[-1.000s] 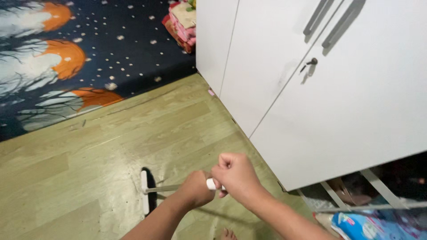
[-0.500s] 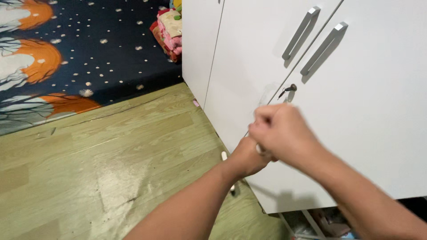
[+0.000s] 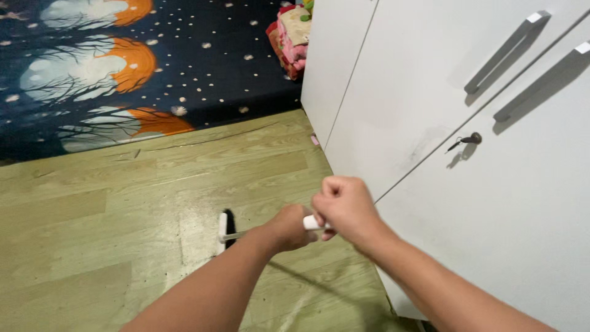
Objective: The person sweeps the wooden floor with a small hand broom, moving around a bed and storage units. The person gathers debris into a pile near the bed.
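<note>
Both my hands grip the white handle (image 3: pixel 312 222) of a broom. My left hand (image 3: pixel 287 227) is lower on the shaft and my right hand (image 3: pixel 345 208) closes over its top end. The broom head (image 3: pixel 225 229), white with black bristles, rests on the green wood-pattern floor (image 3: pixel 123 203) just ahead of my hands. It lies a short way left of the white wardrobe (image 3: pixel 491 184).
The wardrobe doors have grey bar handles (image 3: pixel 507 51) and a key in a lock (image 3: pixel 468 141). A dark rug (image 3: pixel 123 67) with orange moons and white stars covers the far floor. Folded colourful cloths (image 3: pixel 294 35) lie on the rug beside the wardrobe's corner.
My hands rose in front of the wardrobe door half a second ago, then came back down. The broom head is on the floor again, a bit further from me.
</note>
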